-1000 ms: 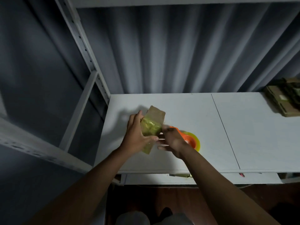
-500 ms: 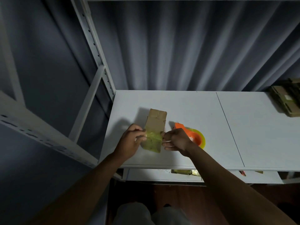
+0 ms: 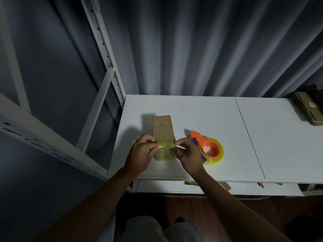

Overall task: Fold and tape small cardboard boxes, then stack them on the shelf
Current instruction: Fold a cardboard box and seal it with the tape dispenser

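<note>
Seen from the head camera, a small cardboard box [image 3: 163, 135] lay flat on the white shelf board [image 3: 201, 112], its long side running toward twelve o'clock and its near end wrapped in yellowish clear tape [image 3: 165, 148]. The left hand [image 3: 141, 153] met it from nine o'clock, thumb and fingertips drawn together in a pinch on the tape's left edge; the right hand [image 3: 187, 154] came in from three o'clock, its fingers likewise closed in a pinch on the tape's right edge. Just beside the right hand, at three o'clock from the box, an orange tape dispenser [image 3: 208, 148] rested on the board, apart from the box. Far off at two o'clock, flattened cardboard [image 3: 309, 109] sat at the board's edge. The box looked light and thin-walled, stiff along its creases yet easily dented, so it would best be gripped by its long side walls. The tape appeared limp and sticky, likely to wrinkle unless held taut at both ends.
</note>
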